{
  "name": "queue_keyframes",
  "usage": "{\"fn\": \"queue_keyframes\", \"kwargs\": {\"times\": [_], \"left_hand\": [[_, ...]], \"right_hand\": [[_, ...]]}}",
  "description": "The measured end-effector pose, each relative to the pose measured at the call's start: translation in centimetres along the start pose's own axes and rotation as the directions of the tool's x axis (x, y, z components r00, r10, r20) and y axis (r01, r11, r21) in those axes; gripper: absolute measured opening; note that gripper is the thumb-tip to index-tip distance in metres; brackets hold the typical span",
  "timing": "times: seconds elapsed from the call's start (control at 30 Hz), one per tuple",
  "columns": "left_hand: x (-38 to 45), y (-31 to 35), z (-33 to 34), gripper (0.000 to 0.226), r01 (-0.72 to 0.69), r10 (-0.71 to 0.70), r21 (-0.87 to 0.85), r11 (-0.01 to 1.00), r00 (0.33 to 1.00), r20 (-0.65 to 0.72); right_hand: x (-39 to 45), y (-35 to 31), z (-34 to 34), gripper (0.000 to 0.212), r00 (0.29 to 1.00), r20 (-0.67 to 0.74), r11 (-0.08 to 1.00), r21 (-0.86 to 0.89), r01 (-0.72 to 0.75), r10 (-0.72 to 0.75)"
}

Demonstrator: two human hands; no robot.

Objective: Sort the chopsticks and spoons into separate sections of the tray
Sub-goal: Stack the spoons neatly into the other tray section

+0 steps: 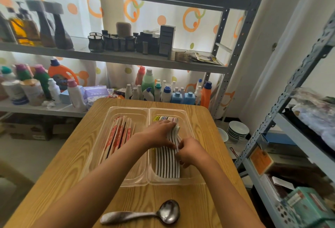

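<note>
The left hand [161,133] lay flat with straight fingers pressed on the row of white plastic spoons with coloured bowls [168,158], its grip released. The right hand [190,150] had fingers curled at the right edge of the same row, its grip pinching the outermost spoon handles. The spoons stood on edge, packed side by side, handles toward the near end, in the right section of the clear plastic two-section tray [148,182]. In the left section, well apart from both hands, lay the bundle of paper-wrapped chopsticks with red print [117,137], running near to far and slightly fanned. The tray rested on the light wood-grain table [63,155]. Near the table's near edge, outside the tray, lay a large metal ladle-shaped spoon [145,213], bowl to the right. Beyond the far edge stood grey metal shelves [126,59] carrying detergent bottles [59,75] and dark jars [116,42]; stacked white bowls [237,130] sat on the floor at right.
</note>
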State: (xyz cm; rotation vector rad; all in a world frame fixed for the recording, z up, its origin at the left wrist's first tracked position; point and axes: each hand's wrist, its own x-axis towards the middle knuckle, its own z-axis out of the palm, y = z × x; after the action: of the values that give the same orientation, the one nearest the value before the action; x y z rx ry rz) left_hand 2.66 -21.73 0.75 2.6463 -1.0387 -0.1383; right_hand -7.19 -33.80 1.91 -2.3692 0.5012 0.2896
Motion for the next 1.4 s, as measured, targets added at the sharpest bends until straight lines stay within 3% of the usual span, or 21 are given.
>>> {"fn": "queue_keyframes", "kwargs": {"times": [0.37,0.57,0.77,0.93,1.1,1.4], "left_hand": [[0.1,-0.1,-0.1,0.088,0.029,-0.029,-0.078,0.997,1.0,-0.005],[-0.8,0.5,-1.1,0.06,0.023,-0.04,-0.162,0.987,0.994,-0.098],[-3.2,1.2,-2.3,0.034,-0.009,-0.033,-0.203,0.979,0.979,-0.201],[-6.3,1.6,-3.7,0.031,-0.004,-0.071,-0.241,0.97,0.951,-0.3],[-9.6,2.2,-4.9,0.031,0.024,-0.137,-0.276,0.961,0.908,-0.397],[-16.2,1.9,-4.9,0.026,0.018,-0.183,-0.343,0.939,0.871,-0.456]], "right_hand": [[0.0,0.2,0.4,0.017,1.0,-0.028,1.0,-0.022,0.011,-0.012],[-0.5,0.0,0.1,0.006,0.971,-0.232,0.993,-0.114,0.04,-0.066],[-1.4,-2.1,-1.2,0.019,0.947,-0.303,0.979,0.132,0.157,-0.111],[-3.1,-3.2,-0.7,0.012,0.907,-0.378,0.941,0.194,0.276,-0.188],[-5.3,-4.2,0.6,0.02,0.882,-0.375,0.887,0.244,0.392,-0.287],[-10.3,-4.5,2.9,0.014,0.862,-0.409,0.814,0.363,0.454,-0.298]]}}
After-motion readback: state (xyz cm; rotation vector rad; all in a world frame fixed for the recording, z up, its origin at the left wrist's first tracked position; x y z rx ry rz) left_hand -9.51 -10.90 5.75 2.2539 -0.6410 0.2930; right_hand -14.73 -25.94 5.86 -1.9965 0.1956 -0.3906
